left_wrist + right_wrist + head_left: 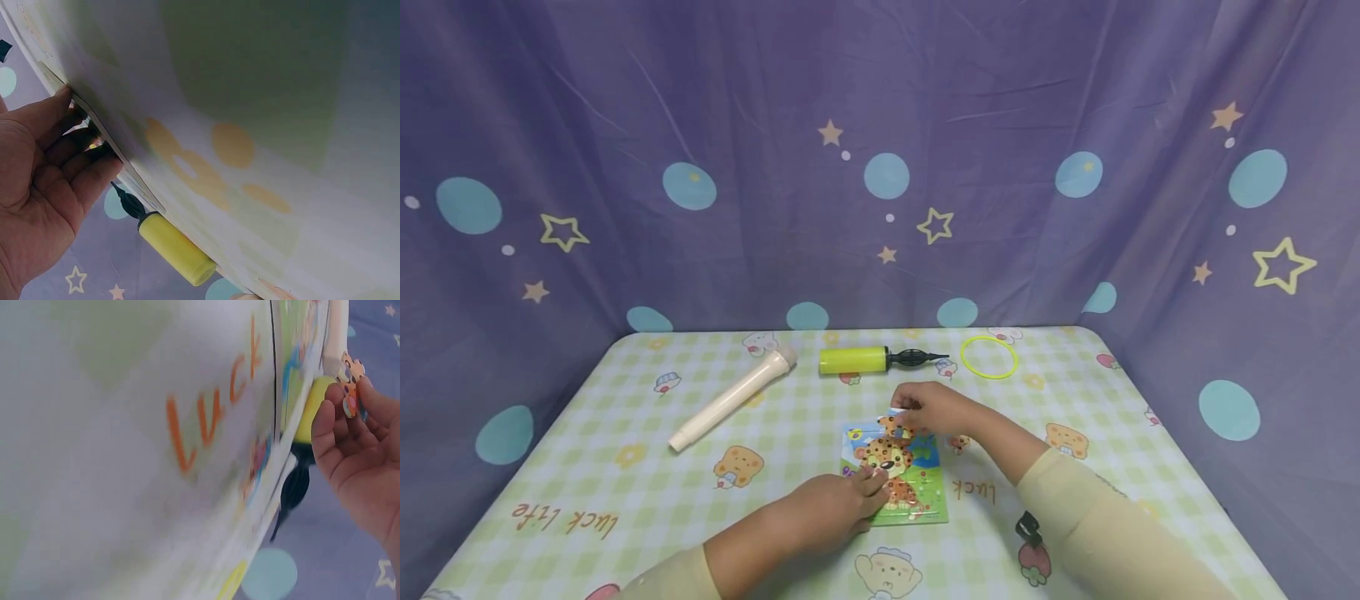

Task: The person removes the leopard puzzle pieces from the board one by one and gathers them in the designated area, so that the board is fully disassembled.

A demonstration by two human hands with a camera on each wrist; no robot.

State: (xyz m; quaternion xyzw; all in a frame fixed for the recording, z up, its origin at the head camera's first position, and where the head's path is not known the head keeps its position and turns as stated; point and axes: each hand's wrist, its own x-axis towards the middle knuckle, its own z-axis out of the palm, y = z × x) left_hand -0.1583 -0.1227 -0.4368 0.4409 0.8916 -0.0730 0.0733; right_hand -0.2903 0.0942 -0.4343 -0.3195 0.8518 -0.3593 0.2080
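A jigsaw puzzle [928, 500] with a spotted leopard picture and a green and blue background lies on the table before me. My left hand [838, 510] rests its fingers on the puzzle's lower left part; in the left wrist view the thumb and fingertips touch along its edge. Over the top of the puzzle, my right hand [936, 408] pinches a puzzle piece [350, 403], orange with dark spots, between thumb and fingers. In the head view this piece overlaps the puzzle's upper edge.
A yellow hand pump [853, 360] with a black nozzle lies behind the puzzle. Left of it is a cream microphone-shaped stick [733, 400]; at the back right lies a yellow ring [989, 357]. A small black item [1028, 527] sits by the right sleeve. Purple curtains [880, 83] surround the table.
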